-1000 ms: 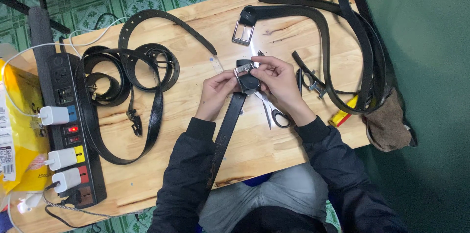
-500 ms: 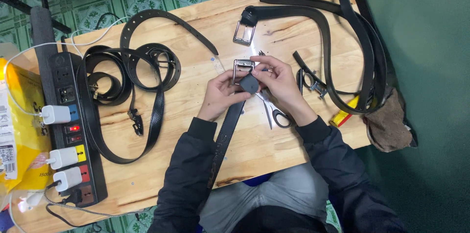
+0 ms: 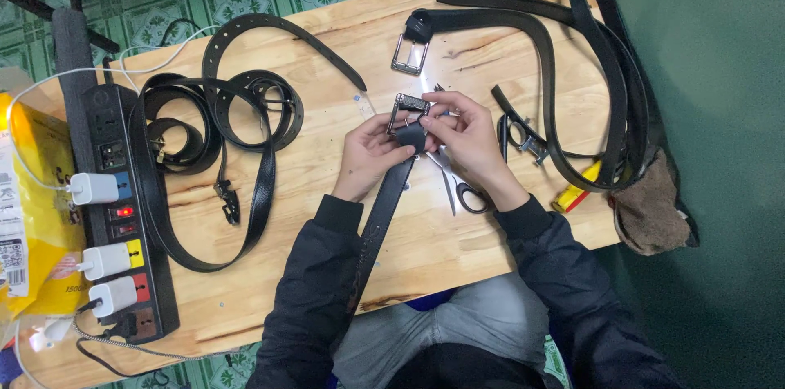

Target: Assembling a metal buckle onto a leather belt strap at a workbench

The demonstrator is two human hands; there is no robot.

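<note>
Both hands, left hand (image 3: pixel 370 156) and right hand (image 3: pixel 466 140), pinched a black belt (image 3: pixel 378 221) at its buckle (image 3: pixel 408 108). The belt ran back toward the person. Scissors (image 3: pixel 455 185) lay under the right hand on the counter (image 3: pixel 327 152).

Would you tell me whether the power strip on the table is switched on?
On: the power strip shows a small red light glowing.

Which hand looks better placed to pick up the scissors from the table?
Right, probably. The scissors lie directly beneath the right hand, their handles beside its wrist. The left hand sits across the belt strap from them. Both hands hold the buckle.
</note>
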